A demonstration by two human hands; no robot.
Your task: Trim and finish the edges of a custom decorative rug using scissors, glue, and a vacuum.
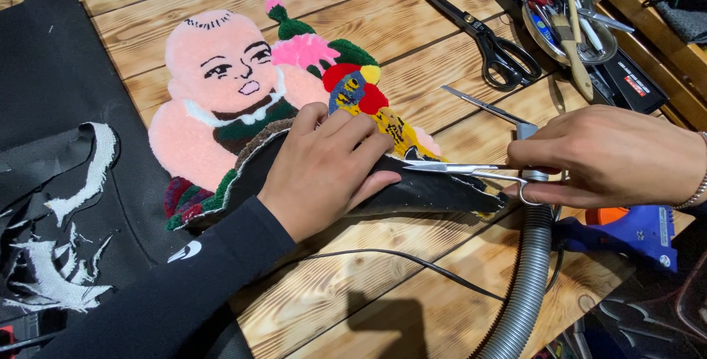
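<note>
Under the left grip (324,171) the folded-back lower part of the tufted rug (243,101) is covered, its pattern unseen there. Inside the right grip (611,156) the handles of the small scissors (460,169) are mostly hidden. Below that grip the grey hose (526,278) runs off the bottom edge. The tools in the metal tray (567,13), above it, are too crowded to tell apart.

Left arm (184,285) in black sleeve — small white logo, right wrist (696,189) — beaded bracelet
</note>
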